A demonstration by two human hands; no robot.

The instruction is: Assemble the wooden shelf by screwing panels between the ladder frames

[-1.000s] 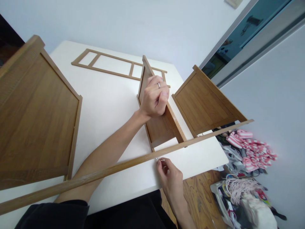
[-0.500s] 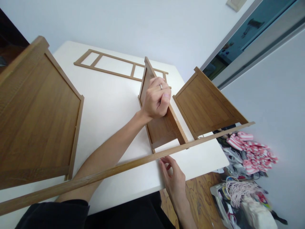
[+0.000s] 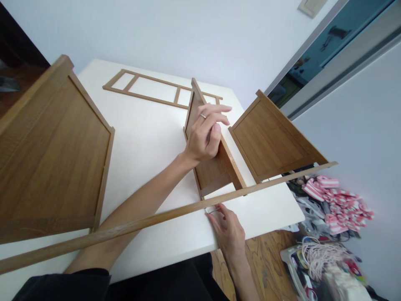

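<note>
Our right hand (image 3: 230,229) pinches the key (image 3: 213,211) at the rail (image 3: 175,213), by the near edge of the counter (image 3: 172,235); left hand (image 3: 205,133) is at the panel (image 3: 211,172), fingers half-curled, can't tell if gripping, so if it wobbles our key might slip

One view, head-worn. Faces forward and down across the surface (image 3: 144,138), lap (image 3: 169,280) at bottom edge, wall (image 3: 156,33) at top. Close: left hand (image 3: 205,131) mid-frame, right hand (image 3: 230,228) lower, forearms (image 3: 150,198) entering from below. Tilted, surface's near edge rising rightward; wide, taking in floor (image 3: 269,259) lower right.
</note>
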